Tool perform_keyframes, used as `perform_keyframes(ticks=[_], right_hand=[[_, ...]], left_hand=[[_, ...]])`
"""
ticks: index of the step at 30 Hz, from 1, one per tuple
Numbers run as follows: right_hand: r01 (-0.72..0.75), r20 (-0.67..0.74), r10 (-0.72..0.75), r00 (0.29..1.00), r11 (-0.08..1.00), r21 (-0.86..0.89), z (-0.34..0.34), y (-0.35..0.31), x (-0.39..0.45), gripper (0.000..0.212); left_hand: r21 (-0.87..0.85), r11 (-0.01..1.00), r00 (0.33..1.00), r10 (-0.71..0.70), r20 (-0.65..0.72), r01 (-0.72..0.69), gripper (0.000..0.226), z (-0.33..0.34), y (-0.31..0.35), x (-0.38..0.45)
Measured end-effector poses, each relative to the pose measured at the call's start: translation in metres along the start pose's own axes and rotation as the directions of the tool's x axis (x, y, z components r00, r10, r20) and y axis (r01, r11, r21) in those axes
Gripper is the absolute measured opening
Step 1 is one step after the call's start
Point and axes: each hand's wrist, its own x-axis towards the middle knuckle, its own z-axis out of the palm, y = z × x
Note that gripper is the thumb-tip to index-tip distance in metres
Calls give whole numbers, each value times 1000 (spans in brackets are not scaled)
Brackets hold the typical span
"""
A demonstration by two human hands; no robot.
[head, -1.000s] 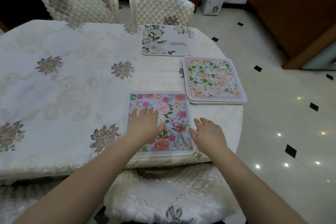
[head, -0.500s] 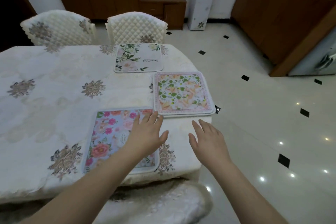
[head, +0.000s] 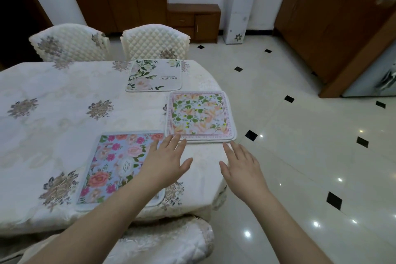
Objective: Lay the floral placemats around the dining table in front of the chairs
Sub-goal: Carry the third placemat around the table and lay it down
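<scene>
A blue placemat with pink roses (head: 115, 163) lies flat near the table's front edge, in front of the near chair (head: 171, 240). A small stack of placemats, its top one orange and green (head: 199, 113), sits at the table's right end. A white placemat with green leaves (head: 154, 75) lies in front of the far right chair (head: 154, 40). My left hand (head: 165, 163) hovers open over the blue mat's right edge, fingertips close to the stack's near edge. My right hand (head: 242, 167) is open above the table's right corner, holding nothing.
The dining table (head: 53, 118) wears a cream tablecloth with brown flower motifs. A second quilted chair (head: 68, 40) stands at the far left. Glossy tiled floor (head: 300, 146) spreads to the right, with a low wooden cabinet (head: 192, 21) and a white column (head: 240, 8) by the wall.
My left hand has lifted off the blue mat and slid right toward the stack. My right hand has moved forward too. The view has shifted right and up.
</scene>
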Motion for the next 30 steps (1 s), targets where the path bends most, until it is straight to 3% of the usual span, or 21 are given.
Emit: perform_keyframes(ticks=[9, 19, 30], right_hand=[[-55, -42, 54, 998, 998, -14, -8, -6, -2, 59], [-119, -79, 118, 990, 993, -2, -21, 38, 1, 58], [-31, -94, 32, 995, 999, 8, -34, 159, 16, 58]], left_hand=[[-59, 992, 992, 110, -55, -114, 69, 11, 0, 32], [-63, 991, 990, 117, -78, -121, 71, 2, 45, 58], [18, 992, 984, 125, -125, -124, 69, -5, 182, 110]])
